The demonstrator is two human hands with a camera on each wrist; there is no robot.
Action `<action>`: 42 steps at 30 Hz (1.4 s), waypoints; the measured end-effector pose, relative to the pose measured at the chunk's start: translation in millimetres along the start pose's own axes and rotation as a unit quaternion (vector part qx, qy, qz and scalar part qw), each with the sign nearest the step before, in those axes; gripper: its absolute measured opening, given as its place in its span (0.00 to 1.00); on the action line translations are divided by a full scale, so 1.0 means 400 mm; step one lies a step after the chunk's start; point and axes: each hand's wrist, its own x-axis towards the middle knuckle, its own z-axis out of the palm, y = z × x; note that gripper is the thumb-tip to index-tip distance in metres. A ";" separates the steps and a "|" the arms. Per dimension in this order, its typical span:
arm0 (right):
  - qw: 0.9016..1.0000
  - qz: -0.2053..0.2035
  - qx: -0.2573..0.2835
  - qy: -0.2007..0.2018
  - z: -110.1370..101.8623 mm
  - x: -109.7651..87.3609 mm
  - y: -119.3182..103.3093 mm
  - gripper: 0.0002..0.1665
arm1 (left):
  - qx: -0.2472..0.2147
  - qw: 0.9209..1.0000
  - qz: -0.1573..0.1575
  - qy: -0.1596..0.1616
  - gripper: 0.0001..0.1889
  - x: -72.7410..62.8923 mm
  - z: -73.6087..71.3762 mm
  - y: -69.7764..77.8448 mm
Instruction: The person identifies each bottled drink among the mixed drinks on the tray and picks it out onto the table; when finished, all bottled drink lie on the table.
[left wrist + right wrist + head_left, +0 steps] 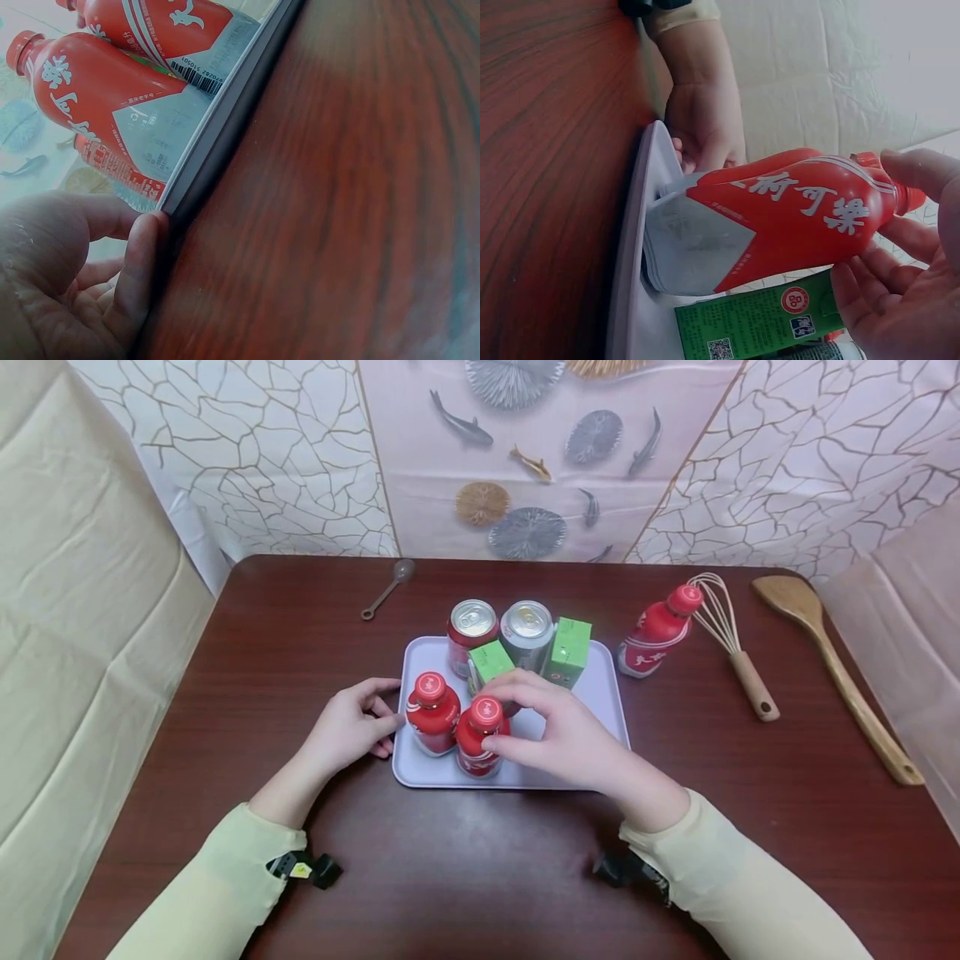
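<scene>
My right hand (558,727) grips a red-capped drink bottle (477,747) around its neck and shoulder. That bottle stands upright at the front of a pale lilac tray (611,718), seen closely in the right wrist view as a red bottle (795,225) with white characters. Beside it on the left stands a matching bottle (433,718). At the tray's left edge my left hand (352,727) holds the rim with thumb and fingers; the left wrist view shows the thumb (142,251) against the rim. Behind the gripped bottle is a green carton (491,662), partly hidden by the right hand.
A red can (472,635), a silver can (527,631) and another green carton (568,652) stand along the tray's back. Right of the tray are a third red bottle (654,635), a whisk (738,652) and a wooden spatula (840,668). A small spoon (390,587) lies back left.
</scene>
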 end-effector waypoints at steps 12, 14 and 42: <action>0.999 0.026 0.012 0.044 0.026 -0.002 0.002 0.26 | -0.001 1.000 -0.003 0.008 0.30 -0.001 0.004 -0.002; 0.998 0.025 0.014 0.047 0.030 -0.001 0.003 0.25 | -0.003 1.000 -0.004 0.010 0.30 -0.002 0.002 -0.004; 0.984 0.042 -0.026 0.174 -0.112 -0.067 -0.023 0.23 | 0.000 1.000 -0.016 0.008 0.30 0.003 0.002 0.001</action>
